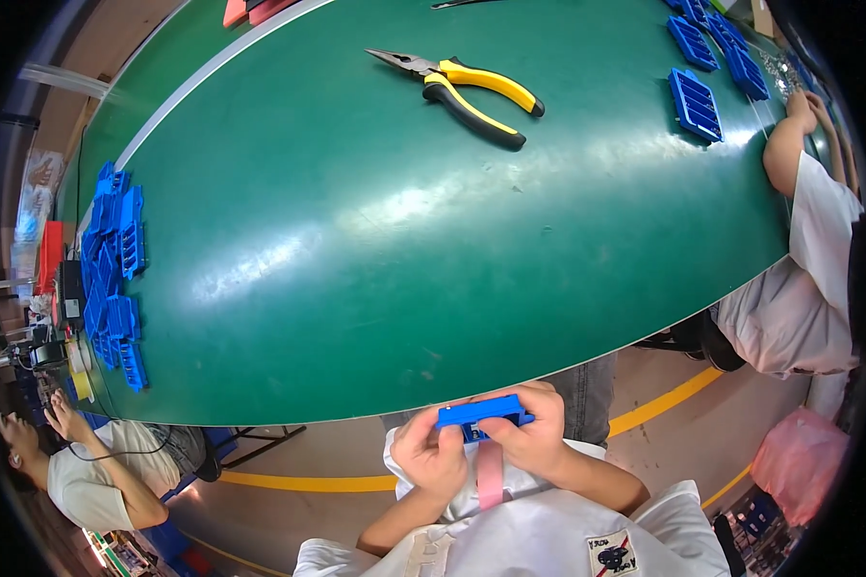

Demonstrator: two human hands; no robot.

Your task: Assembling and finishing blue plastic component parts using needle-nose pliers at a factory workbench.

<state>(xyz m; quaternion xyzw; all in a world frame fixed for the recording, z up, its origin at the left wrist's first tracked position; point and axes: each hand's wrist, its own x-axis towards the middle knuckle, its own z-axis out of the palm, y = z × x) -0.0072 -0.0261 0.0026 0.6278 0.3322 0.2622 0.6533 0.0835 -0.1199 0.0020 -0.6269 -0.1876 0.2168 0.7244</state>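
Note:
A small blue plastic case (478, 412) is held between my two hands, just off the near edge of the table. My left hand (431, 452) grips its left end, fingers wrapped round it. At its right end my right hand (534, 431) is closed on it too, with the thumb pressed against the near side. Small metal parts seem to show in an opening beneath the thumbs, too small to name. The case hides some of the fingers.
Long-nose pliers (467, 91) with yellow and black handles lie on the green table (356, 298). Blue cases are piled at the left (111, 260), and several more lie at the far right (695, 104). Co-workers sit at the left (115, 471) and right (808, 250).

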